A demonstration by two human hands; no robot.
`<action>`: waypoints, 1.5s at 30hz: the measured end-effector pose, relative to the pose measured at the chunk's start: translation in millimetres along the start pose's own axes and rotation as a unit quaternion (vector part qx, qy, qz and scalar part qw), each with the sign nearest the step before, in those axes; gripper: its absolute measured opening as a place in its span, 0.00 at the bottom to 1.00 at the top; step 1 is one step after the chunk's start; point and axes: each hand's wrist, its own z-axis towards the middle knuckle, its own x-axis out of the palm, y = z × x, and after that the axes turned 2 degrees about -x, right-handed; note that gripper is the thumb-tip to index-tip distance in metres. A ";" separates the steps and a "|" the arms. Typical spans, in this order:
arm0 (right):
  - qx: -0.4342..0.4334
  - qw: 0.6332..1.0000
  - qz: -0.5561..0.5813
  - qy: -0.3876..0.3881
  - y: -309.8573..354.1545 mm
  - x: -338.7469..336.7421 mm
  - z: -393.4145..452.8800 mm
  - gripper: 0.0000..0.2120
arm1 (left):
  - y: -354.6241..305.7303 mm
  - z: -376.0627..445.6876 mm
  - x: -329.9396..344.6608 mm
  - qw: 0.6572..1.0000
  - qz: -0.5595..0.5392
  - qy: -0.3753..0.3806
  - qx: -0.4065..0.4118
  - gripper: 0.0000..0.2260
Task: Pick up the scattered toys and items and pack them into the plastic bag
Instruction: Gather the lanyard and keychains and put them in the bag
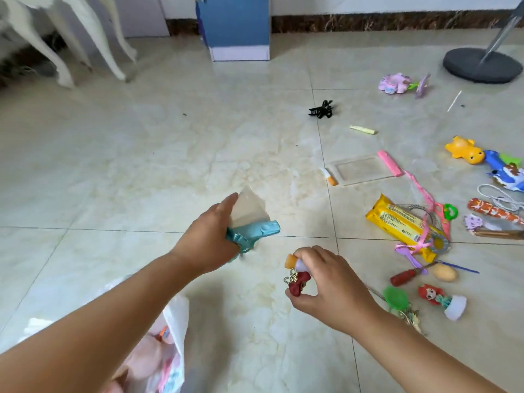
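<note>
My left hand [211,239] grips a teal toy gun [255,232] together with a clear plastic sheet [249,208] above the tiled floor. My right hand [323,282] holds a small orange-capped tube [295,262] and pinches a red bow charm [299,283] with a gold chain. The plastic bag [173,336], white and translucent with pink items inside, lies open at the bottom left under my left forearm. Scattered toys lie to the right: a yellow packet [397,225], a mermaid doll [436,296], a green toy [395,299] and a yellow duck [465,150].
A black hair claw [321,110], a clear pouch with a pink strip [357,169], a purple flower toy [395,83] and a blue dolphin [504,171] lie on the floor. White chair legs [65,52] stand at back left, a blue box [238,26] at the back, a round stand base [482,65] at back right.
</note>
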 end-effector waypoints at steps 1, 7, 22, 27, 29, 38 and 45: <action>-0.001 1.000 0.009 0.003 4.7 5.1 3.3 0.18 | 6.9 -2.4 -6.0 1.000 -0.001 -0.019 -0.003 0.36; -0.036 0.997 0.050 0.048 46.5 38.2 30.2 0.17 | 47.2 -30.0 -47.7 0.993 0.012 -0.095 -0.062 0.38; -0.209 0.960 0.055 0.175 177.4 176.2 34.0 0.18 | 145.8 -197.7 -89.3 0.953 0.018 -0.207 -0.223 0.40; -0.168 0.952 0.025 0.256 183.9 223.1 16.3 0.25 | 164.8 -232.4 -77.3 0.941 0.001 -0.203 -0.272 0.41; -0.159 0.952 0.035 0.258 181.5 230.1 13.5 0.29 | 170.1 -240.2 -70.3 0.940 -0.021 -0.202 -0.275 0.42; -0.184 0.982 0.046 0.019 201.3 204.7 64.7 0.35 | 171.8 -236.1 -66.2 0.938 -0.091 -0.235 -0.240 0.40; -0.210 0.966 0.133 0.079 222.5 190.9 87.9 0.52 | 161.2 -226.9 -88.2 0.896 -0.243 -0.296 -0.223 0.37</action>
